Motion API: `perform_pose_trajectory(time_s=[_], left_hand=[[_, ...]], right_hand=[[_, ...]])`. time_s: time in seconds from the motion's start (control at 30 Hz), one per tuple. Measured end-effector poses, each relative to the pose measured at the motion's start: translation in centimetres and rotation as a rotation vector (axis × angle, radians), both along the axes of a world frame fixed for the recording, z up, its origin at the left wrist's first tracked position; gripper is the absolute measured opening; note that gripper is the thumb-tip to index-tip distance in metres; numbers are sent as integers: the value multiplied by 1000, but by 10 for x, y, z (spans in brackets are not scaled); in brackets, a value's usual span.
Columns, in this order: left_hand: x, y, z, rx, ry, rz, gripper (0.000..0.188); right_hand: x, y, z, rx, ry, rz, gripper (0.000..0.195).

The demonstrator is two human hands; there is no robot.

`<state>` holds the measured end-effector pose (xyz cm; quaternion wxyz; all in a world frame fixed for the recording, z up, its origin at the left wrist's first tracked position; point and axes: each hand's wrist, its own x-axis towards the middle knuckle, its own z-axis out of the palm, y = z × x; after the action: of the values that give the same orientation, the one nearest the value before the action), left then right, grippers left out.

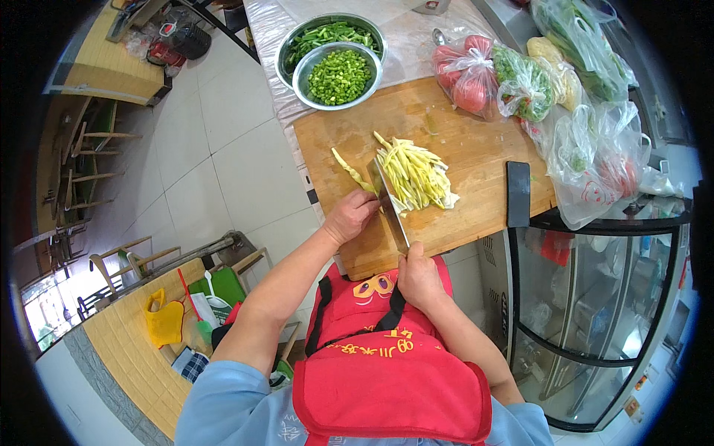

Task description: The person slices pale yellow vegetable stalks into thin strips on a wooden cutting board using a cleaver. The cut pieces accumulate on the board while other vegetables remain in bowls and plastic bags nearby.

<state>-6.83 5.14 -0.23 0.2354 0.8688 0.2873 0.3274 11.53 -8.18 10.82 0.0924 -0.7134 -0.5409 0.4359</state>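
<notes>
My right hand (422,274) is closed on the handle of a cleaver (391,209), whose blade stands on edge on the wooden cutting board (474,195). To the blade's left, my left hand (352,214) holds the near end of a pale yellow vegetable stalk (350,167) lying on the board; its fingertips are close to the blade and partly hidden. Against the blade's right side lies a heap of sliced pale yellow vegetable (417,175). Beyond the board, a steel bowl of chopped green pieces (339,74) rests partly over a larger bowl of cut greens (334,36).
A black phone (517,194) lies on the board's right edge. Plastic bags of tomatoes (469,83), greens (521,83) and other produce crowd the right side. A glass display case (591,312) stands at my right. Tiled floor (240,161) shows at the left.
</notes>
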Motion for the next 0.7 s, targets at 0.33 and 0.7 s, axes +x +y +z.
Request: perform_pose_trajectory(time_s=[0.33,0.7], left_hand=[[-5,0,5,-28,15,85,23],[-9,9,0,7,15,98,21]], right_hand=[[-3,24,-18,72,-47,-23,27],[-4,15,11,19,-5,-5,26]])
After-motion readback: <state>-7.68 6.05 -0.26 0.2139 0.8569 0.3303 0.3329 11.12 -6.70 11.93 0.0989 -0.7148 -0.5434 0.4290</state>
